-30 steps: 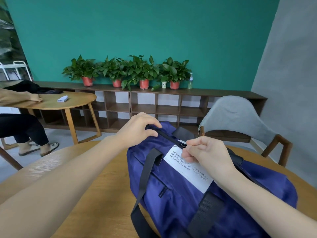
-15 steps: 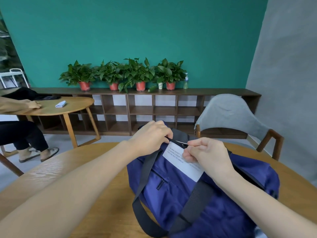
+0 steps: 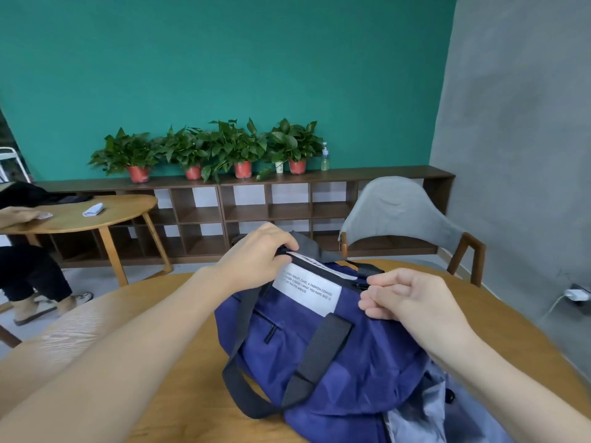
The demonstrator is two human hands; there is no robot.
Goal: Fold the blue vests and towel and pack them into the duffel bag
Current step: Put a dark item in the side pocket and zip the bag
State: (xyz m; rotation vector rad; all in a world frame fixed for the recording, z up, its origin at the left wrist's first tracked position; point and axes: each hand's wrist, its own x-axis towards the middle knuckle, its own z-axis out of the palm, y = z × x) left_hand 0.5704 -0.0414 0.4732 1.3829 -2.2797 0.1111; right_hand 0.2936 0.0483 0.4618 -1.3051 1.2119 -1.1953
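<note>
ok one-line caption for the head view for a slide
Left hand grips the blue duffel bag's end while the right hand pinches its zipper on a wooden table.

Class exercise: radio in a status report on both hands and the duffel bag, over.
Left hand grips the bag's far end by the zipper. Right hand pinches the zipper pull. Duffel bag on the table. Nothing in the way.

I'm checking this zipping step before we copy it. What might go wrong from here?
1. The right hand pinches the zipper pull beside the white label, which sits close along the zipper; its edge might catch in the teeth.
2. Grey-blue fabric lies bunched against the duffel bag at its near end; if it belongs inside, the bag may be closed without it.
3. The left hand grips only the bag's end, so the soft top may buckle.
</note>
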